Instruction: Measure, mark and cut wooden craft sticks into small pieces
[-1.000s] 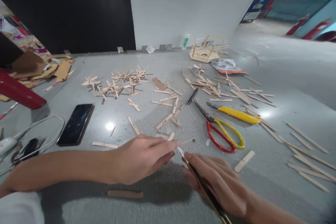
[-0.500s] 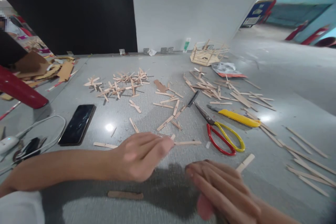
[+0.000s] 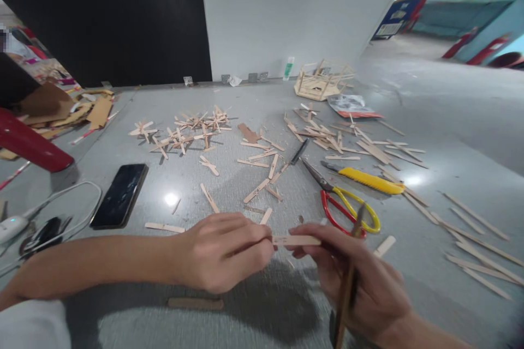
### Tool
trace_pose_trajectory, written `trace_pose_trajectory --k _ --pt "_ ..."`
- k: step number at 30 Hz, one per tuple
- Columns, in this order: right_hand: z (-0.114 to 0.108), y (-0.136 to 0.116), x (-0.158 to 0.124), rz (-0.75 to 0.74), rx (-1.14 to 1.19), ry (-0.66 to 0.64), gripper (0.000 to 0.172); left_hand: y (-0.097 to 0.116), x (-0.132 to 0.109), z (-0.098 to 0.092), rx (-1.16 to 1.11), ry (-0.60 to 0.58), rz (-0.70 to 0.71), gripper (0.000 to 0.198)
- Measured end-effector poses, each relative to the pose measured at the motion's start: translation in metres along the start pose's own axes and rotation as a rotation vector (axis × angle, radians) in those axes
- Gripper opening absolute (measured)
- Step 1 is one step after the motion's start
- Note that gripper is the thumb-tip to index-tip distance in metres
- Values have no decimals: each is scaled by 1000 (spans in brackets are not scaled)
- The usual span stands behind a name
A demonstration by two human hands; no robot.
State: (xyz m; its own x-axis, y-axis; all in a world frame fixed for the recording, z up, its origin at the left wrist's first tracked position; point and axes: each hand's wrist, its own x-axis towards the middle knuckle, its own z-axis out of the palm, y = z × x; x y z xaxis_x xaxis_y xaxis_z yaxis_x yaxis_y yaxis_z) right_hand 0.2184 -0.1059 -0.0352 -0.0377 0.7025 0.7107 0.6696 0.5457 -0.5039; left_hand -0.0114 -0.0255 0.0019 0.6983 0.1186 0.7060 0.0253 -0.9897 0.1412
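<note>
A wooden craft stick with dark marks near its left part is held level between my two hands, above the grey table. My left hand is closed, pinching the stick's left end; the fingers hide that end. With thumb and fingertips my right hand grips the other end. A slim brown pencil-like tool, dark and pointed at the top, also rests in the right hand, slanting upward. Close by lie red-and-yellow-handled scissors and a loose stick.
Beyond the hands lie loose sticks, crossed stick pieces and a yellow utility knife. A phone and white cable are left, near a red tube-shaped object. At the back stands a stick frame.
My hands were apart and the stick lay on the table. Now both hold it raised between them. My right hand has turned, and the brown tool now shows in it.
</note>
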Motion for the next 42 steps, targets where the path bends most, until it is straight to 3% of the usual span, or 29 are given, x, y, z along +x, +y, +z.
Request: trace_pose_trajectory --k 3,6,10,19,30,38,42 --pt "-5 -1 6 -62 106 -96 20 3 3 -3 -119 -31 -184 14" --pt "-8 0 7 -80 139 -123 25 5 10 -10 -263 -126 -429 17" --pt "-10 5 2 -177 69 -140 32 2 19 -19 -400 -272 -544 15" --pt "-12 11 -8 -168 26 -230 34 -2 23 -20 -489 -421 -522 14" --pt "-20 17 -16 -264 48 -441 58 0 19 -18 -370 -562 -465 15" --pt "-21 19 -6 -334 111 -573 64 2 16 -11 -413 -503 -545 6" --pt "-14 14 0 -380 130 -513 52 2 16 -10 -456 -530 -550 7"
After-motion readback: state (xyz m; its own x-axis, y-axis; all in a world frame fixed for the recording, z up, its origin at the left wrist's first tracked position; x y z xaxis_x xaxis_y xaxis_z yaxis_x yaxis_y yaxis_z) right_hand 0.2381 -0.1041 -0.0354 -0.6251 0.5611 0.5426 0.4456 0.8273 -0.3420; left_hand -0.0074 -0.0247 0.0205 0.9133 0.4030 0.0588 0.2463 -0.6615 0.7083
